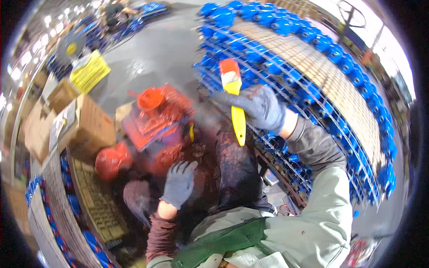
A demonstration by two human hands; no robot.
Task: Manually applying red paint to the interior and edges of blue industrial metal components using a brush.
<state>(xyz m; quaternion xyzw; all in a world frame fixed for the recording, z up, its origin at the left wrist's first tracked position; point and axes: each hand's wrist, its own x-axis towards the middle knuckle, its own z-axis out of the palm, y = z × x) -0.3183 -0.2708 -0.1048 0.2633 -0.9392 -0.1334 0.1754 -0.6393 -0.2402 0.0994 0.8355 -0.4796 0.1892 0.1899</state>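
I count two gloved hands, left hand [179, 182] and right hand [259, 107], one yellow paintbrush [235, 100], one orange cup [151, 99], one yellow crate [90, 71], and blue parts [263, 18] too many to number.

Head-worn fisheye view, one camera, looking steeply down from the person's own head.

Faces down and forward, close over both gloved hands: right hand [259, 107] raised at centre, left hand [179, 183] lower and nearer. Wire rack of blue parts [321, 67] runs far right; cardboard boxes [85, 125] at left. Edges bend near the rim.
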